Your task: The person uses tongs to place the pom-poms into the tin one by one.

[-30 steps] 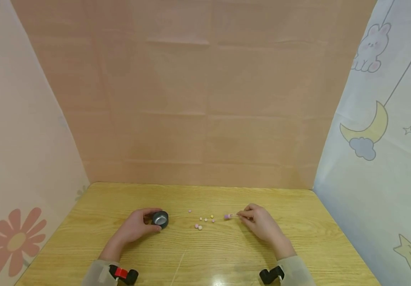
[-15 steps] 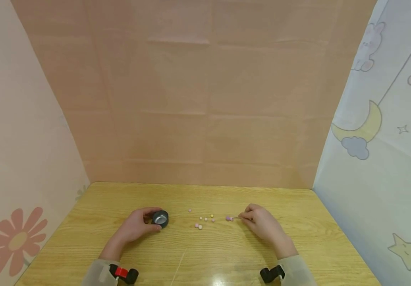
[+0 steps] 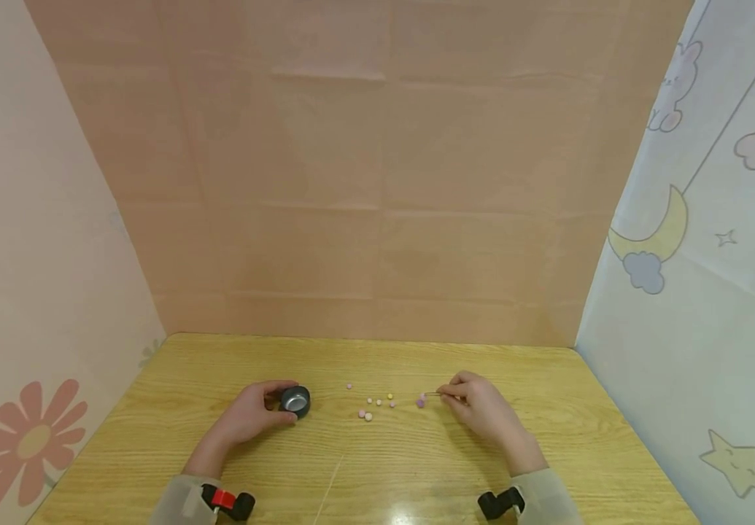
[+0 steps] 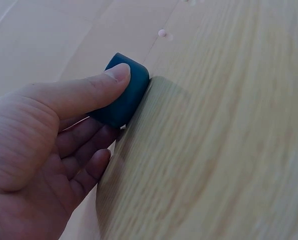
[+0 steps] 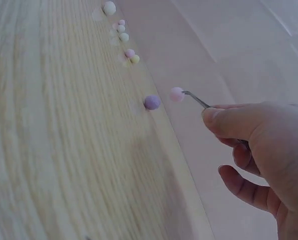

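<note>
The fingers of my left hand [image 3: 254,414] curl round a cup [image 3: 295,403] on the worktop [image 3: 403,456]; its silvery inside shows only from the head, its blue-green outside best from the left wrist. My right hand [image 3: 480,410] pinches tweezers [image 5: 197,99], a pink ball [image 5: 176,94] at their tip; the right wrist view shows a gap to the purple ball [image 5: 152,102], lost from the head.

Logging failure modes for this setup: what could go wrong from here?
The pink ball sits right at the tips of the tweezers in the right hand, so it might slip off.
The purple ball lies close beside it; a nudge could set it rolling.
Loose balls lie between the tweezers and the cup gripped by the left hand; a low pass might scatter them.
</note>
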Demonstrator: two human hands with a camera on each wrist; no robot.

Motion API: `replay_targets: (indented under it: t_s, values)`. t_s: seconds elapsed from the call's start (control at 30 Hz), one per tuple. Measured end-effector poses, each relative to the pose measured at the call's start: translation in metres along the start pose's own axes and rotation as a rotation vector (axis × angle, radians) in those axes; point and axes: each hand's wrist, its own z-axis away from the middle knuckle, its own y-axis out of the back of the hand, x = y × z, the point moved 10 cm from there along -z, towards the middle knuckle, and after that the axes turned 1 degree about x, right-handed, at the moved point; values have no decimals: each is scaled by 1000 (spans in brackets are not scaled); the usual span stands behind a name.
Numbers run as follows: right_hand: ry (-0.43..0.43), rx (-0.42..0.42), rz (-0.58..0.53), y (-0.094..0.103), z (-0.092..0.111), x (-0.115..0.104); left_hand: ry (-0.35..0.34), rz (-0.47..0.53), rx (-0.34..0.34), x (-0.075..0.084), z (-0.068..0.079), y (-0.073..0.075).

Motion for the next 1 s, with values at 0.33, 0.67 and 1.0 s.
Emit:
replay_targets:
  t_s: [0.33, 0.67, 1.0]
  values:
    - [-15, 53, -66, 1, -4, -4, 1, -19, 10, -2, 2, 1]
    - [-29, 135, -96, 1, -9, -21, 3, -40, 6, 2, -2, -4]
    - [-23, 138, -163, -23, -26, -55, -24, -44, -7, 7, -3, -9]
